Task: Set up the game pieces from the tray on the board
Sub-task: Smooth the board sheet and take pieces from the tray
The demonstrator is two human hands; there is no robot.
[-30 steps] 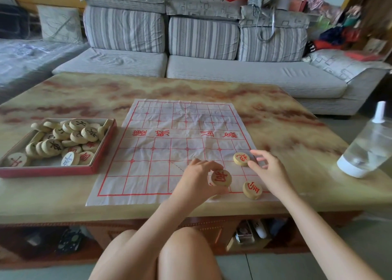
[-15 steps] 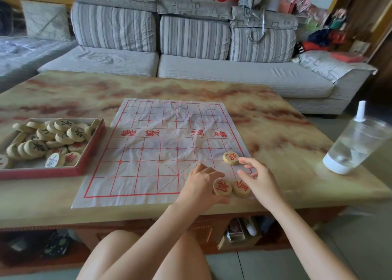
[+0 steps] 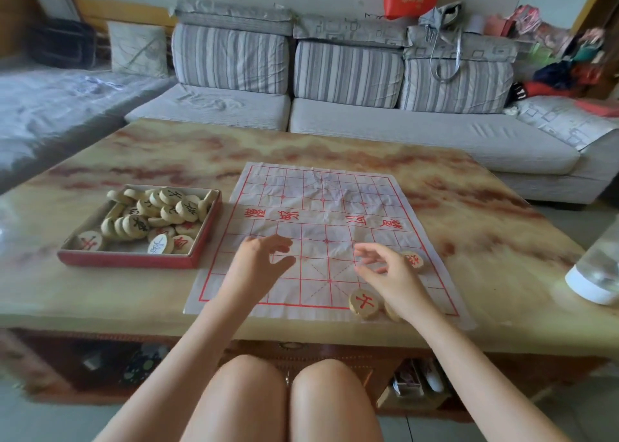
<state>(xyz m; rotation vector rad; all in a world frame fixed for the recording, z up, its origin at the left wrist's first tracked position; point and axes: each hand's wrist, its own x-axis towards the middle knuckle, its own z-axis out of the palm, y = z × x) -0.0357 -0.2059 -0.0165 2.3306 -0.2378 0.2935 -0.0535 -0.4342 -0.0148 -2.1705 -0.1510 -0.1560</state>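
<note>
A white paper board [image 3: 321, 207] with a red grid lies on the marbled table. To its left, a red tray [image 3: 134, 259] holds several round wooden pieces [image 3: 160, 210] with red or black characters. Three pieces are on the board's near right part: one with a red character [image 3: 364, 303] on the front line, a second [image 3: 392, 311] mostly hidden under my right wrist, a third [image 3: 415, 259] behind my right hand. My left hand [image 3: 259, 264] hovers over the board's near left, fingers loosely curled, holding nothing. My right hand [image 3: 390, 271] hovers empty with fingers spread.
A clear water bottle [image 3: 599, 267] with a white base stands at the table's right edge. A grey striped sofa [image 3: 348, 73] runs behind the table. My knees [image 3: 284, 394] are below the table's front edge, and a shelf with clutter sits under it.
My left hand let go of the piece it held and moved left over the board. My right hand lifted off the pieces. The camera turned left.
</note>
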